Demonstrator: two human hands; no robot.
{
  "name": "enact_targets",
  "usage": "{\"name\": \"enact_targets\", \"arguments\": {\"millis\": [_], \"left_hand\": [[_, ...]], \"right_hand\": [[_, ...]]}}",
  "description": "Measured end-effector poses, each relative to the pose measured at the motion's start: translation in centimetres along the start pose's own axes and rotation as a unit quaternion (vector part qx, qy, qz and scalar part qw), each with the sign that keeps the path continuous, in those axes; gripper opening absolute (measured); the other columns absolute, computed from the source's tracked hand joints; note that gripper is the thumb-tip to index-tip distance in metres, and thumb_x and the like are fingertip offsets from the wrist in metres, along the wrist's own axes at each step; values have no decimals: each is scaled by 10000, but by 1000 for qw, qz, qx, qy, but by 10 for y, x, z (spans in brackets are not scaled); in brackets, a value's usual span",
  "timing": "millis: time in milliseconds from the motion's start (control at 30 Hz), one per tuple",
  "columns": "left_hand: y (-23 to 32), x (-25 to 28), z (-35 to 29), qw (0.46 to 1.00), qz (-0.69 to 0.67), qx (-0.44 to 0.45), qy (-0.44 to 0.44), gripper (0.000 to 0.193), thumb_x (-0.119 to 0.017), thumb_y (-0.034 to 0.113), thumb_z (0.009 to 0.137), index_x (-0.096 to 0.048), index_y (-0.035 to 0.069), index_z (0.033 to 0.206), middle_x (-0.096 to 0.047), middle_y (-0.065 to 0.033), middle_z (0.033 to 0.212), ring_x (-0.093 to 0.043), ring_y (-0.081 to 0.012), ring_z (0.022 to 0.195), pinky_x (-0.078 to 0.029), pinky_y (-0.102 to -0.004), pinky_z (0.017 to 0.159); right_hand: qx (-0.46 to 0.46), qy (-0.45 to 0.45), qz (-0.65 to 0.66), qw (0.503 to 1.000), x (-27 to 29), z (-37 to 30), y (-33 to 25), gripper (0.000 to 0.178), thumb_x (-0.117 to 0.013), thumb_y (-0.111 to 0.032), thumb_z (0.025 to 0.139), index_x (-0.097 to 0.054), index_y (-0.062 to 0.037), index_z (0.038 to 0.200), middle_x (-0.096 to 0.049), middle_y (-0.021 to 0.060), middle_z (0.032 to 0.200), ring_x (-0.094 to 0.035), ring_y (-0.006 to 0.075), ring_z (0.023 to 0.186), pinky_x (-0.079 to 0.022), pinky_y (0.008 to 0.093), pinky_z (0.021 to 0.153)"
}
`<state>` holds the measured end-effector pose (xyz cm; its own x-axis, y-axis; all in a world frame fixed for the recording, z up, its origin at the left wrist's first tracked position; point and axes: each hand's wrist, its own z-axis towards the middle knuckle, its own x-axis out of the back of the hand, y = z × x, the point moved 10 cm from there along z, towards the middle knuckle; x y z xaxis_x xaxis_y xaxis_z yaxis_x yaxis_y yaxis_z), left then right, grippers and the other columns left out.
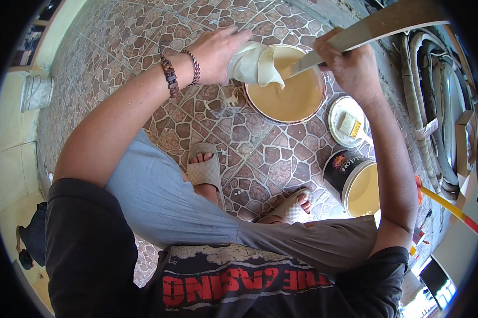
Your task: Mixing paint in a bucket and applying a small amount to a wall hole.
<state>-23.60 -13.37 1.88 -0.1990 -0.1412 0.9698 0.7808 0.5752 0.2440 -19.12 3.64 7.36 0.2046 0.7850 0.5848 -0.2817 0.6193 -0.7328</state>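
My left hand [213, 55] is closed around a whitish plastic container [244, 62], tipped sideways over the bucket's left rim. Pale liquid runs from its lip into the tan paint [284, 103]. That paint sits in a round bucket [284, 122] with a dark reddish rim, on the floor in front of me. Gripped in my right hand [353, 69] is a long flat wooden stick [379, 29]. Its lower end reaches into the bucket near the paint; its upper part slants away to the upper right. My left fingertips and part of the container are hidden from this angle.
A paintbrush [351, 125] lies on a white round lid [335, 108] right of the bucket. Nearer stands a black paint tub [337, 167], tilted in view, with tan inside. Coiled hoses [421, 111] line the right side. My sandalled feet [204, 167] are close by.
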Motion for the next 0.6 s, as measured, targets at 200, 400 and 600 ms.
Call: {"name": "enact_targets", "arguments": {"millis": [200,400,600], "left_hand": [[-9,-9,-3,999,6,21,-36,798,-786,-7,444,-429,62,1155,-504,-119,1051,-533,-325,1019,-485,-390,885],[-7,-8,-5,999,7,26,-37,813,-788,-9,442,-421,75,1163,-500,-122,1062,-533,-334,1020,-479,-401,895],[-5,-8,-5,998,20,24,-48,798,-769,-20,467,-415,77,1176,-498,-123,1064,-534,-338,1022,-480,-410,891]], "right_hand": [[-193,-123,-53,972,-11,-8,18,207,-567,-166,784,-652,20,814,-612,127,598,-647,207,561,-523,314,572],[-78,-47,12,996,-12,-1,11,201,-554,-160,787,-653,14,803,-626,133,641,-648,191,563,-524,310,577],[-136,-90,-83,983,-4,-3,11,229,-562,-189,786,-650,21,763,-625,111,594,-654,188,572,-524,318,555]]}}
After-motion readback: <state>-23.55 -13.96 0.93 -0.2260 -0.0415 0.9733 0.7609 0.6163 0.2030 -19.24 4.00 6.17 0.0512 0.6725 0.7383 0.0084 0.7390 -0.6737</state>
